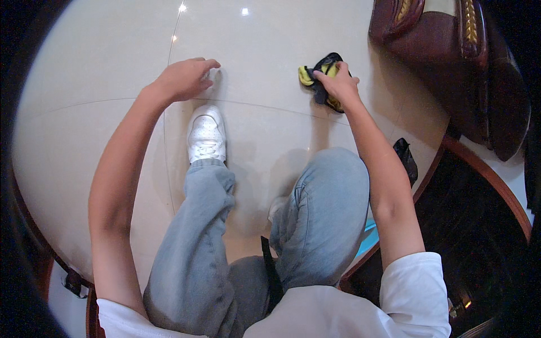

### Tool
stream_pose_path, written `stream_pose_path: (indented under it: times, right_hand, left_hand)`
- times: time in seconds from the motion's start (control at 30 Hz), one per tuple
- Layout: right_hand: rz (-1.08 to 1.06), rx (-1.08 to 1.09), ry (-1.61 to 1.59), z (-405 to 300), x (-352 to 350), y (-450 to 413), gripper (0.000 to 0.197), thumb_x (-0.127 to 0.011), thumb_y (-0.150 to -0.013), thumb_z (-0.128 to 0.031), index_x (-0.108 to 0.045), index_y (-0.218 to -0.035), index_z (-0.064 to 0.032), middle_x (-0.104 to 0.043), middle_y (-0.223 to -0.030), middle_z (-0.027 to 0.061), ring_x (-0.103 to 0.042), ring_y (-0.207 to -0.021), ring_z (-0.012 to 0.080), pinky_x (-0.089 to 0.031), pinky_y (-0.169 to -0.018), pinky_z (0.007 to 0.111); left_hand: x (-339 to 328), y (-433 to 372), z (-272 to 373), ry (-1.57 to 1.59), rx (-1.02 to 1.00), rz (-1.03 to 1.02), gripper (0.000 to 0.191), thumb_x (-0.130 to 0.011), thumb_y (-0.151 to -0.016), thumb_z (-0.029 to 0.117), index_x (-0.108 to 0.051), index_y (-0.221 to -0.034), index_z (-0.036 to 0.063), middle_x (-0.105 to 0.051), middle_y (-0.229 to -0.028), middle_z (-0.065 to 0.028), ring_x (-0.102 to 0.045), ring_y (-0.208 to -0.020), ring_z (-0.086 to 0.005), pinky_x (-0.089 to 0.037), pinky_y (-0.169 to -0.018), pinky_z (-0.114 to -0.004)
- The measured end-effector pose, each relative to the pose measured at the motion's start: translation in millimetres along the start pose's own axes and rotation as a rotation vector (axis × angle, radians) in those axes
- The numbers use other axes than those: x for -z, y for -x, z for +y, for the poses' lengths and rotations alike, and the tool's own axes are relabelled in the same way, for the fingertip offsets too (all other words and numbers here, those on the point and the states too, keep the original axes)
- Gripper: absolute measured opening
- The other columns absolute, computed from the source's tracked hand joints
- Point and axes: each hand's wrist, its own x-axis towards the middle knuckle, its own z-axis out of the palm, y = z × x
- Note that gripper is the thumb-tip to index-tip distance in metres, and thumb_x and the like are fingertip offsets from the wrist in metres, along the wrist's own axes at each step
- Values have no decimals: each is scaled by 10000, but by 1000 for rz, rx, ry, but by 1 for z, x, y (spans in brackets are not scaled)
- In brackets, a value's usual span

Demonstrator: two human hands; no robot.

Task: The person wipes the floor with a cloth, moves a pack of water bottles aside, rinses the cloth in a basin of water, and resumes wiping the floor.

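Observation:
On the glossy tiled floor (262, 55), a crumpled black and yellow cloth item (320, 96) lies to the right; its exact kind is unclear. My right hand (339, 82) grips its yellow part between thumb and fingers. My left hand (192, 79) hovers over the floor in front of my white sneaker (207, 131), fingers loosely bent and apart, holding nothing. Between my two hands is a wide stretch of tile.
A dark brown leather sofa or armchair (431, 55) with gold trim stands at the upper right. A small black object (405, 156) lies beyond my right forearm. Something light blue (368, 238) shows beside my raised knee. Dark panels with reddish-brown edging (494, 177) border the right side.

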Motion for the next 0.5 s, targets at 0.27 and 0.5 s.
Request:
stream_pose_path:
  times: [0.27, 0.5]
  right_hand:
    - [-26, 227, 289, 12, -7, 11, 680, -794, -743, -265, -448, -1316, -151, -408, -1305, 346, -518, -1129, 505, -466, -939, 539]
    - [219, 395, 400, 41, -11, -13, 180, -633, -837, -123, -703, -990, -59, -628, -1081, 174, -656, -947, 418, -553, -809, 492]
  left_hand:
    - [-4, -2, 0, 11, -30, 43, 393, -632, -912, 160, -580, -1299, 125, -617, -1230, -136, -646, -1046, -331, -534, -905, -416]
    - [-1, -9, 8, -5, -6, 12, 399, -642, -904, 156, -585, -1298, 147, -624, -1198, -128, -648, -1044, -322, -538, -891, -421]
